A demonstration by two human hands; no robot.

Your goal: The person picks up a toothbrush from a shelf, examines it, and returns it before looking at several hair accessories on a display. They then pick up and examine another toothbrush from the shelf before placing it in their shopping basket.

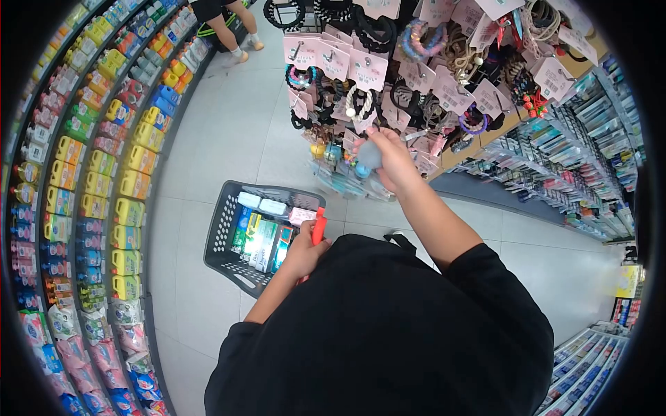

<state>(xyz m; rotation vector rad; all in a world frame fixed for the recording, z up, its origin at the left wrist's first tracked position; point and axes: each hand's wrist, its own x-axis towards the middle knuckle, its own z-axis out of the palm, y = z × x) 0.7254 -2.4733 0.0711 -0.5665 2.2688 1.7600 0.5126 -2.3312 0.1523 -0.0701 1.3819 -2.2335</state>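
Note:
My left hand (305, 251) grips the red handle (318, 227) of a dark plastic shopping basket (229, 239), which hangs at my left side and holds several boxed goods. My right hand (390, 158) reaches up to a display rack (416, 83) of hair ties and accessories on pink cards. Its fingers close around a grey fluffy pompom item (370, 155) with a blue bead beneath it, low on the rack.
Long shelves (104, 173) of yellow, blue and pink bottles and pouches run down the left. More shelving (576, 166) with small packaged goods stands on the right. Another person's legs (232, 31) stand far up the grey tiled aisle.

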